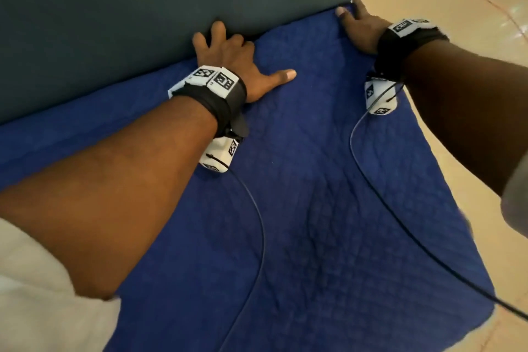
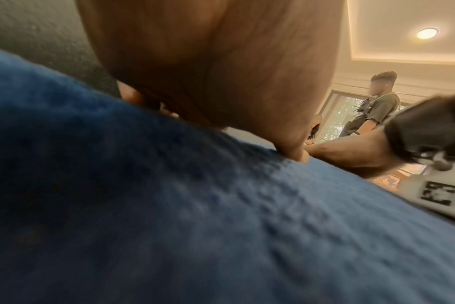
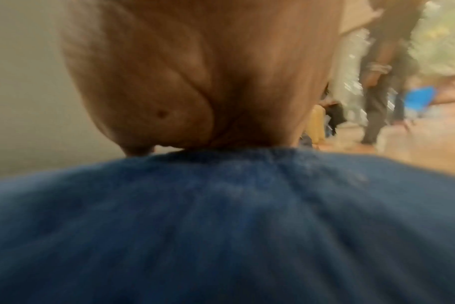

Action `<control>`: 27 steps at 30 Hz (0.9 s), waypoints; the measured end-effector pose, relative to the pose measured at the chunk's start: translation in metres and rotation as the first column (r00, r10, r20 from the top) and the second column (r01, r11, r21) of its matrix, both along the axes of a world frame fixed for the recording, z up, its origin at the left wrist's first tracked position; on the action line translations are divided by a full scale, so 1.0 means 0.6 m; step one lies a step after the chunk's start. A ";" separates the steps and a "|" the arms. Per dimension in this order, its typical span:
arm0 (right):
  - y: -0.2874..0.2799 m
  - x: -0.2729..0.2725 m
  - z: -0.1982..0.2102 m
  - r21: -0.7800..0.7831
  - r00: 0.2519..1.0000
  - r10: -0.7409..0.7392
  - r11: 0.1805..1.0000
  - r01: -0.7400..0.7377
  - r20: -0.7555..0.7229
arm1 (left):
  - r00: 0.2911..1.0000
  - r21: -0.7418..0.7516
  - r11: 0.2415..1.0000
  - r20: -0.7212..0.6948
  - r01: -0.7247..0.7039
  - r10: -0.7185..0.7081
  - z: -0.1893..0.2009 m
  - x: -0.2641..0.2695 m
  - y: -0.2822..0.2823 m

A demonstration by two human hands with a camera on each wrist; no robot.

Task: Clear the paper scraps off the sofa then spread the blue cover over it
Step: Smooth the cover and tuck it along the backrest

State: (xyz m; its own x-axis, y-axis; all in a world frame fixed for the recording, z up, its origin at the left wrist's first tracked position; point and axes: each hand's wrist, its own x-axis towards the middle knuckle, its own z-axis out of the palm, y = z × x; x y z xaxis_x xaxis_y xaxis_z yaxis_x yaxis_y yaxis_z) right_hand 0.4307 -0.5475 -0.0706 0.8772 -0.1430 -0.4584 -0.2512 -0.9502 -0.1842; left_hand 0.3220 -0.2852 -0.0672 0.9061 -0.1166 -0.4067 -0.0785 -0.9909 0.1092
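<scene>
1. The blue cover (image 1: 328, 194) lies spread over the seat of the sofa (image 1: 143, 8). Its far edge meets the crease under the backrest, and its right edge hangs beside the floor (image 1: 457, 8).
2. The left hand (image 1: 243, 63) is spread palm down on the cover at the crease. The fingers are fanned apart and push into the gap below the backrest, where their tips are hidden. The thumb lies straight on the cloth, pointing right.
3. The right hand (image 1: 361, 27) presses flat on the cover's far right corner, at the end of the backrest. The thumb is stretched out to the left. The fingers reach the corner, but I cannot tell how their tips lie.
4. The cover is quilted in a small diamond pattern, matte and deep blue, with soft wrinkles near its middle.
5. The backrest is a plain, dark grey-green fabric with a fine grain.
6. The floor is glossy and cream-coloured.
7. Thin black cables (image 1: 261, 223) trail from both wrists across the cover.
8. In the left wrist view another person (image 2: 377, 111) stands far off.
</scene>
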 end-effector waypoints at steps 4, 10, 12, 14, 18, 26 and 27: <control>-0.017 -0.115 0.005 0.078 0.994 0.062 0.995 -0.069 0.092 | 0.998 -0.065 0.997 -0.050 -0.041 0.038 0.009 -0.017 0.004; -0.071 -0.373 0.003 0.008 0.977 0.096 0.995 -0.099 0.190 | 0.994 -0.158 0.983 -0.066 -0.091 0.082 0.002 -0.112 0.032; -0.097 -0.460 0.005 0.002 0.977 0.097 0.995 -0.100 0.191 | 0.994 -0.150 0.983 -0.042 -0.106 0.101 0.003 -0.187 0.038; -0.125 -0.538 0.005 -0.019 0.981 0.079 0.997 -0.077 0.178 | 0.992 -0.161 0.979 0.004 -0.123 0.125 0.001 -0.276 0.036; -0.212 -0.660 0.015 -0.078 0.986 -0.125 0.988 0.133 0.108 | 0.986 -0.152 0.974 -0.023 -0.167 0.166 0.004 -0.468 0.054; -0.159 -0.767 0.073 -0.178 0.988 -0.112 0.975 0.129 0.103 | 0.936 -0.121 0.930 -0.105 -0.348 0.336 0.024 -0.795 0.118; -0.112 -0.772 0.070 -0.141 0.989 0.003 0.990 0.018 0.145 | 0.925 -0.122 0.920 -0.130 -0.373 0.358 0.019 -0.807 0.110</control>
